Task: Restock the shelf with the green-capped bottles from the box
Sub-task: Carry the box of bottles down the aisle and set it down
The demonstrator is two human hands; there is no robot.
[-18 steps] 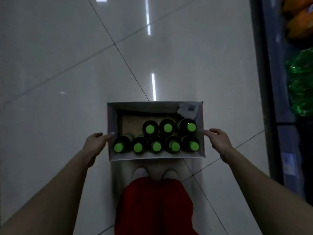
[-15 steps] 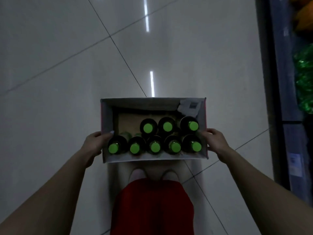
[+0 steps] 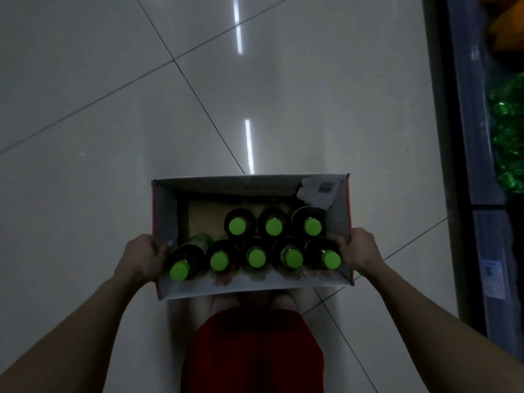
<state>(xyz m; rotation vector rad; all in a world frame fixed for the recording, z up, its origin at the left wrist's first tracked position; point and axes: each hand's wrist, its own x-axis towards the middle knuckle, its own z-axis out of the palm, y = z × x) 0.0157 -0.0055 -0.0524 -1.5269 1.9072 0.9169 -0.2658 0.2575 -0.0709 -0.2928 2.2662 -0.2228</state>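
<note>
An open cardboard box (image 3: 249, 184) with red edges hangs in front of me above the floor, held at both ends. Several dark bottles with green caps (image 3: 256, 257) stand inside it in two rows, and the far left part of the box bottom is bare. My left hand (image 3: 141, 258) grips the left wall, thumb over the rim. My right hand (image 3: 358, 249) grips the right wall the same way. A torn white label (image 3: 317, 191) sticks to the far right corner inside.
A dark shelf unit (image 3: 476, 154) runs along the right edge, with green packs (image 3: 507, 137) and orange packs (image 3: 504, 29) on it. Pale glossy floor tiles (image 3: 85, 137) spread to the left and ahead. My red garment (image 3: 252, 353) and feet show below the box.
Both hands closed on the box walls and the box rose toward me, now larger in view. The bottles shifted slightly, the leftmost one leaning.
</note>
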